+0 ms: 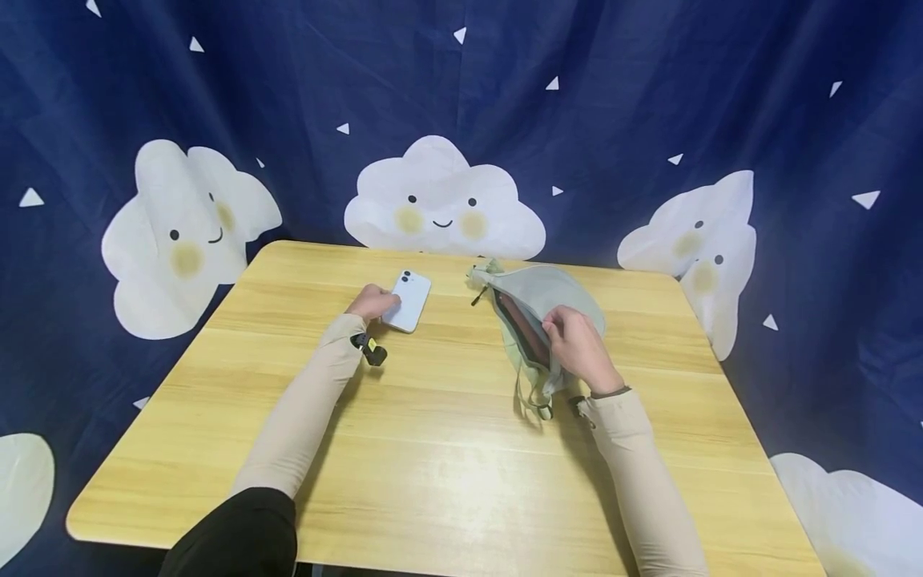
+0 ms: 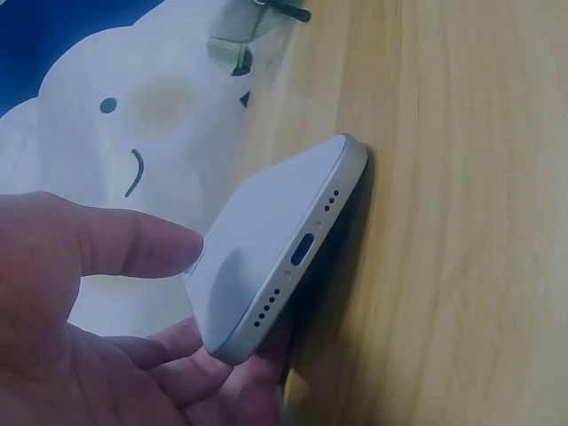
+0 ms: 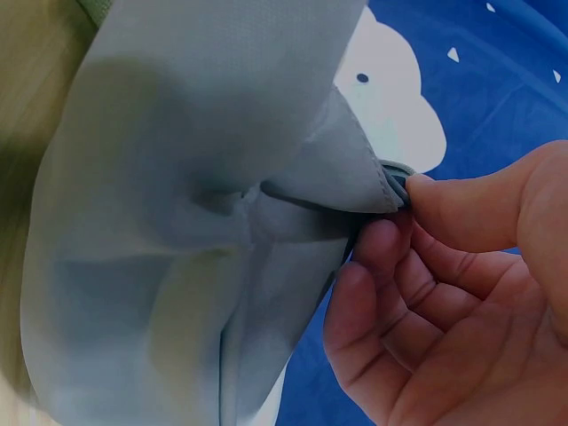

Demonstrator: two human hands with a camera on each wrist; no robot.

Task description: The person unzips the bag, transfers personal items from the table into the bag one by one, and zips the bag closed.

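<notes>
A pale smartphone [image 1: 409,303] with two camera lenses is at the table's far middle, its back facing up. My left hand [image 1: 372,302] pinches its left edge, thumb on the back and fingers beneath; in the left wrist view the phone [image 2: 266,240] is tilted, one side raised off the wood. On the right lies a grey-green zippered bag [image 1: 551,288], its mouth gaping to show a brownish inside. My right hand [image 1: 579,346] pinches the edge of that opening between thumb and fingers. The right wrist view shows the bag's fabric [image 3: 177,160] pulled up at the pinch.
Both things lie on a light wooden table [image 1: 433,449] with rounded corners. A zipper pull [image 1: 478,297] sticks out from the bag's left end, and a strap with a buckle [image 1: 544,412] hangs toward me. Behind stands a dark blue curtain [image 1: 288,80] with smiling clouds.
</notes>
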